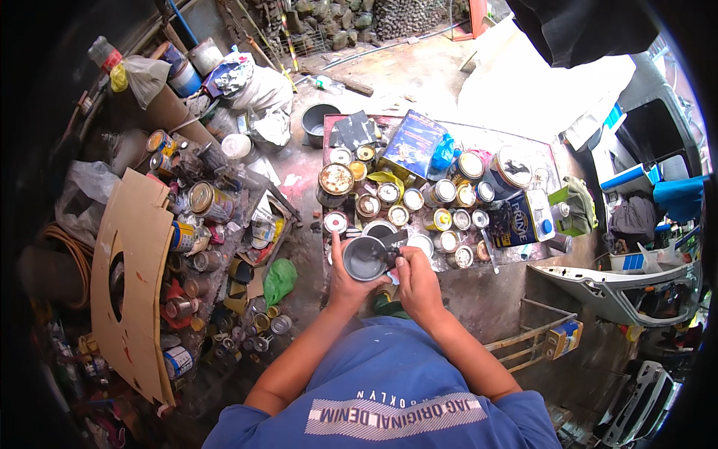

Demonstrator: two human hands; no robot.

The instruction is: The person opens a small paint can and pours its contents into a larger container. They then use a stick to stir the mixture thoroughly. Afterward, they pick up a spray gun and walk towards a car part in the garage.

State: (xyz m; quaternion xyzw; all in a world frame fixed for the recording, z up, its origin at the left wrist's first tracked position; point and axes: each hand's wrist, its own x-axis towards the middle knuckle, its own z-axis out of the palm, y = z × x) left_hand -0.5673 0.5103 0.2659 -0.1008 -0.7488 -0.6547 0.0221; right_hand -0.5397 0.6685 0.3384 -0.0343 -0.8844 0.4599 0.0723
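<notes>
Just in front of my body, my left hand [345,283] is wrapped round the side of a small round metal can [364,260], tilted so that its grey inside shows. At the can's right rim, my right hand [419,281] closes on a dark, narrow tool [391,257] whose exact kind I cannot make out. Beyond the can lies an open round tin [380,230], partly covered by a dark flat strip. Small paint tins [399,216] with stained lids crowd round it on the low table.
On the table [542,161] stand a large rusty-lidded can [336,180], a blue rectangular tin [413,144] and a dark jug-like container [521,218]. A cardboard sheet [134,277] leans at left among many cans. A black bucket [317,122] sits behind; a wooden rack [523,340] stands at right.
</notes>
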